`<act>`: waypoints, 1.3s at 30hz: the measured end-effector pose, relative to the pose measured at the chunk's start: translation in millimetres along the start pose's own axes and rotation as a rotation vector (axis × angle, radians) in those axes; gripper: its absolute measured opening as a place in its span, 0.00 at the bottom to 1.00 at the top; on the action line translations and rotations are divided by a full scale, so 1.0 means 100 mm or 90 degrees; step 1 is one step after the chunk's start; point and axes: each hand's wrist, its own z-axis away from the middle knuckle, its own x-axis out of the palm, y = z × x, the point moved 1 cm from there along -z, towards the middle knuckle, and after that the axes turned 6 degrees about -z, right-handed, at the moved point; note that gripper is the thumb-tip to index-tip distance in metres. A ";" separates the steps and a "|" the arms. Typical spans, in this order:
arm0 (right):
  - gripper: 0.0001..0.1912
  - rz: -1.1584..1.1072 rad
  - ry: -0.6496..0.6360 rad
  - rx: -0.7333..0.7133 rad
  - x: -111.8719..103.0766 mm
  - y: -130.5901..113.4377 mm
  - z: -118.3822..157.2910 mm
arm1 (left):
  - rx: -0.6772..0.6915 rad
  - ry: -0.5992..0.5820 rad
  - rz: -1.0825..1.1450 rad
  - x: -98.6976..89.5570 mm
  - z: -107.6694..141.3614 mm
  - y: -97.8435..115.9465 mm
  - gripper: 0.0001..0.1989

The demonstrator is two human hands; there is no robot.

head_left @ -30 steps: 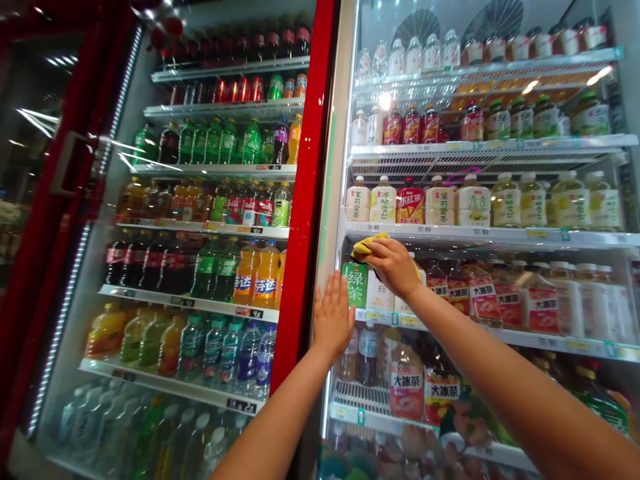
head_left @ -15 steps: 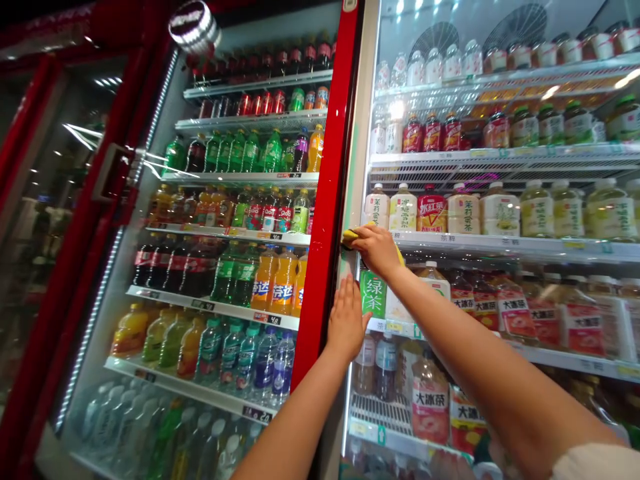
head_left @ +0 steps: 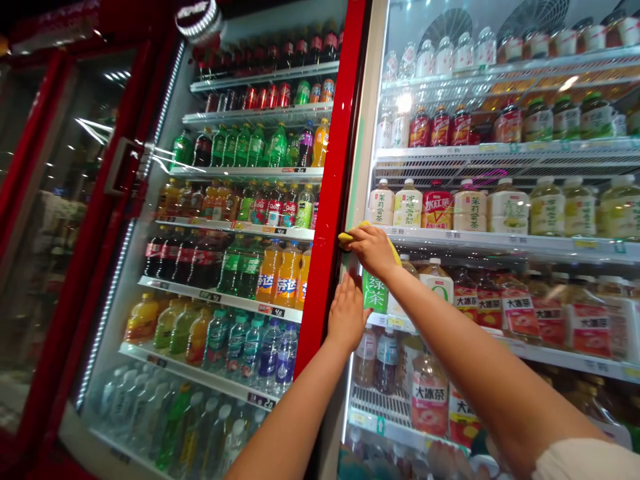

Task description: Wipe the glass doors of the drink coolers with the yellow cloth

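A yellow cloth (head_left: 395, 252) is pressed against the light door frame (head_left: 361, 167) of the right-hand drinks fridge, under my right hand (head_left: 371, 249). The fingers of that hand are bent round the cloth, and an edge of it sticks out at the left of the fingertips. Just below, my left hand (head_left: 349, 313) lies flat on the same frame near the glass edge, its fingers stretched upward and nothing in it. Part of the frame behind both hands is hidden.
A red-framed fridge (head_left: 334, 167) with shelves of bottles and cans stands at the left. Behind the right glass are shelves of tea bottles (head_left: 383, 203). Another red door with a handle (head_left: 120, 167) is at the far left.
The view has shifted slightly, so the shelves sit a little further right. My right hand, with the cloth, and my left hand have hardly moved against the frame.
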 end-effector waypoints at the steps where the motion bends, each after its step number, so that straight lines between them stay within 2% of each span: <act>1: 0.11 -0.004 -0.015 -0.033 -0.01 0.00 0.02 | 0.001 0.003 -0.001 0.00 0.01 0.00 0.34; 3: 0.11 -0.007 -0.045 -0.099 -0.06 0.05 0.04 | 0.008 0.017 -0.001 -0.02 0.02 0.00 0.34; 5: 0.11 0.003 -0.049 -0.103 -0.16 0.17 0.02 | 0.026 0.036 0.000 -0.05 -0.02 0.01 0.34; 8: 0.13 0.030 0.002 0.001 -0.27 0.35 0.03 | 0.031 0.064 0.005 -0.12 -0.17 0.00 0.36; 11: 0.15 0.050 0.076 0.118 -0.23 0.33 0.20 | -0.012 0.078 0.017 -0.17 -0.32 -0.02 0.36; 12: 0.15 0.048 0.088 0.132 -0.19 0.28 0.27 | -0.027 0.080 0.021 -0.18 -0.35 -0.03 0.36; 14: 0.14 0.034 0.081 0.104 -0.10 0.17 0.31 | -0.042 0.083 0.022 -0.18 -0.38 -0.04 0.36; 16: 0.14 0.016 0.049 0.035 -0.06 0.10 0.20 | -0.032 0.090 0.015 -0.18 -0.39 -0.05 0.37; 18: 0.14 0.007 0.021 0.000 -0.10 0.14 -0.01 | -0.017 0.099 0.007 -0.17 -0.40 -0.06 0.37; 21: 0.16 0.018 0.039 0.059 -0.24 0.32 -0.17 | -0.012 0.112 0.000 -0.19 -0.46 -0.07 0.36; 23: 0.18 0.038 0.089 0.144 -0.31 0.42 -0.04 | -0.011 0.119 0.000 -0.21 -0.50 -0.05 0.36; 25: 0.20 0.059 0.130 0.214 -0.32 0.44 0.22 | -0.005 0.117 0.004 -0.23 -0.53 -0.01 0.35; 27: 0.20 0.073 0.127 0.213 -0.32 0.42 0.46 | 0.009 0.110 0.009 -0.25 -0.55 0.05 0.35; 29: 0.18 0.081 0.097 0.162 -0.34 0.45 0.56 | 0.025 0.110 0.017 -0.27 -0.60 0.12 0.34; 31: 0.18 0.088 0.079 0.133 -0.45 0.61 0.52 | 0.035 0.115 0.026 -0.30 -0.68 0.22 0.34; 34: 0.22 0.107 0.105 0.200 -0.73 1.02 0.47 | 0.052 0.117 0.040 -0.35 -0.84 0.40 0.33; 36: 0.24 0.122 0.136 0.288 -0.90 1.24 0.59 | 0.063 0.116 0.050 -0.39 -0.94 0.55 0.33; 39: 0.27 0.149 0.153 0.376 -0.98 1.32 0.94 | 0.083 0.118 0.070 -0.42 -1.06 0.80 0.33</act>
